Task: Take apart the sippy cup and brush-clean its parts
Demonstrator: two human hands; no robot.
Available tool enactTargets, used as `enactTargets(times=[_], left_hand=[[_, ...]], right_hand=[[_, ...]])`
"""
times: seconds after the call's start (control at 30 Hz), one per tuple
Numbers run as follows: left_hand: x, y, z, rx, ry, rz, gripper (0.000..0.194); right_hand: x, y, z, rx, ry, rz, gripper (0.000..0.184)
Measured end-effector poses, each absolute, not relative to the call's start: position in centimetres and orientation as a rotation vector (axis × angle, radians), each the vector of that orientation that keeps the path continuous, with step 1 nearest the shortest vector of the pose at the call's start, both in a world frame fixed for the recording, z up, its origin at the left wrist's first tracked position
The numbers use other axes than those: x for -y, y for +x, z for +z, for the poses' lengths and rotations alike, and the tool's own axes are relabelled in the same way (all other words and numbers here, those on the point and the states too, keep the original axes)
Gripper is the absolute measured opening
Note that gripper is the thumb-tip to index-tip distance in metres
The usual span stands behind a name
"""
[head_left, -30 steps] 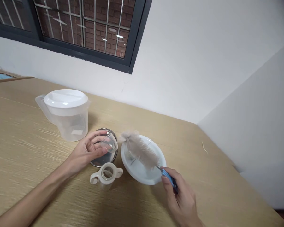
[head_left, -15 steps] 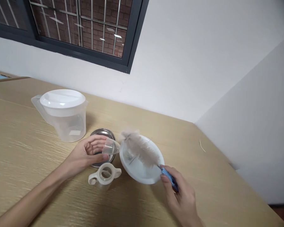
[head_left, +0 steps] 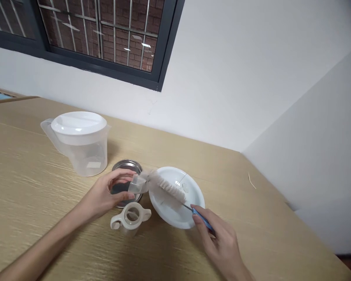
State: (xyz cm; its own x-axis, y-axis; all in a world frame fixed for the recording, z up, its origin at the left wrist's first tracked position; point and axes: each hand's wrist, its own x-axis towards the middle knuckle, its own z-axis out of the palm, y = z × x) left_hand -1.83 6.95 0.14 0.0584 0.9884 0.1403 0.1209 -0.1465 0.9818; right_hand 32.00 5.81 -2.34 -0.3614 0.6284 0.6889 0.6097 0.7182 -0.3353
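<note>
My left hand (head_left: 105,193) is closed around a small clear plastic cap (head_left: 138,183), held on its side above a round steel dish (head_left: 125,183). My right hand (head_left: 219,242) grips the blue handle of a bottle brush (head_left: 168,187). The brush's pale bristle tip reaches into the cap's opening, its shaft crossing over a white plate (head_left: 177,197). A cream bottle collar with two handles (head_left: 130,216) lies on the wooden table (head_left: 32,195) just in front of my left hand.
A clear plastic pitcher (head_left: 77,142) with a white lid stands at the back left. White walls close the table at the back and right. A barred window (head_left: 99,27) sits above. A thin sliver (head_left: 252,181) lies near the right wall.
The brush has swung down and left, so its tip now enters the cap. My left hand turned the cap towards the brush. My right hand shifted slightly left.
</note>
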Motion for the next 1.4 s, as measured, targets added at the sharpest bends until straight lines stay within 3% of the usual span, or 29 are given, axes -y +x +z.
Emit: enactTargets(times=[0.5,1.4], left_hand=[[-6.67,-2.01,0.03,-1.151,1.456,1.156,0.046],[-6.57,-2.56,0.70,-1.341,1.889,1.145,0.035]], right_hand=[[-5.89,32.09,-1.94,1.943,-1.009,-0.145,0.019],[-5.72,31.80,-1.72,2.098,-0.841,-0.090,0.026]])
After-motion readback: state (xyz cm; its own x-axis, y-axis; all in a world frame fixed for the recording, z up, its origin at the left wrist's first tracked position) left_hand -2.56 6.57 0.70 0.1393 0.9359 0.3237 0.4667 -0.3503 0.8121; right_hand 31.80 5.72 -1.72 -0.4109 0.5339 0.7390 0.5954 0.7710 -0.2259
